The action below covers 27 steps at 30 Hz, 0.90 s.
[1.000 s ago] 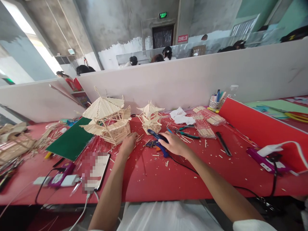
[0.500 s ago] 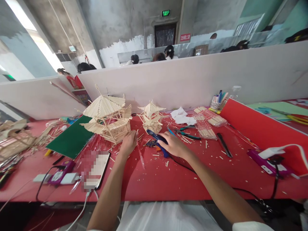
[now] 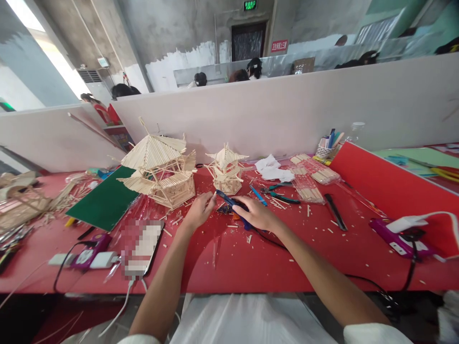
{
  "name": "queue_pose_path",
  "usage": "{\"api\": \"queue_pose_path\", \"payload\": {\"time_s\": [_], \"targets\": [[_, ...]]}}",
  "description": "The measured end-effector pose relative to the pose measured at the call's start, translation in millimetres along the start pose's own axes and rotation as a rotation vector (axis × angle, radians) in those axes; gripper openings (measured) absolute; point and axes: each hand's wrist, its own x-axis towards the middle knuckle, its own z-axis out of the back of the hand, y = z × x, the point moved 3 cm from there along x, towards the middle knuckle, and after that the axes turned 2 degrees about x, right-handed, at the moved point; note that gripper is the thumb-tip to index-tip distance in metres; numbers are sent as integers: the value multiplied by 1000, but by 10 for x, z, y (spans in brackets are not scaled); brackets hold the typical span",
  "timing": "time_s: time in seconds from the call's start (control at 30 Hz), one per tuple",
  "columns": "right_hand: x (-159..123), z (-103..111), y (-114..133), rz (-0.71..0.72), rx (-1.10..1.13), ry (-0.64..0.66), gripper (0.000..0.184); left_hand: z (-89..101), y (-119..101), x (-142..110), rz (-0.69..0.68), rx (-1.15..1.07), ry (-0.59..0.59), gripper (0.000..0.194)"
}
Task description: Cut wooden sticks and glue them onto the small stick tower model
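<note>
A: Hands?

B: Left hand (image 3: 201,209) is pinching a small pale piece, too small to identify, between thumb and fingertips. Right hand (image 3: 253,213) is curling around a smooth blue corded tool (image 3: 225,197); its tip is sitting at the left fingertips. I cannot tell whether they are touching.

A: Bearings from the tool, 12 being straight ahead?

B: Small stick pavilion (image 3: 226,173) is standing at 12, near the tip: pointed roof, flared eaves, latticed base. Large stick pavilion (image 3: 158,167) is standing at 10: ribbed conical roof, slatted lower eaves, open struts.

A: Right side?

B: White tissue (image 3: 271,168) is lying crumpled at 2. Clear packets of pale flat sticks (image 3: 304,184) are spreading between 2 and 3. Green-handled pliers (image 3: 285,198) are resting at 3, a slim black tool (image 3: 335,212) lying beyond them.

A: Left side?

B: Flat green board (image 3: 103,200) is lying at 9, wrinkled clear film (image 3: 138,208) bunching by its edge. Phone (image 3: 145,248) is lying at 8, partly pixelated.

A: Surface?

B: Red tabletop (image 3: 222,267) is carrying everything, matte and smooth, pale stick offcuts scattering around the tool.
</note>
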Motion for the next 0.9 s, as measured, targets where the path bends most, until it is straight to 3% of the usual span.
{"api": "queue_pose_path", "payload": {"time_s": [0.37,0.9], "targets": [[23,-30,-22,-3,197,99,41,-57,71,33,34,-229,107,46],[14,-12,-1,20,12,48,36,-17,70,16,20,-197,107,42]]}}
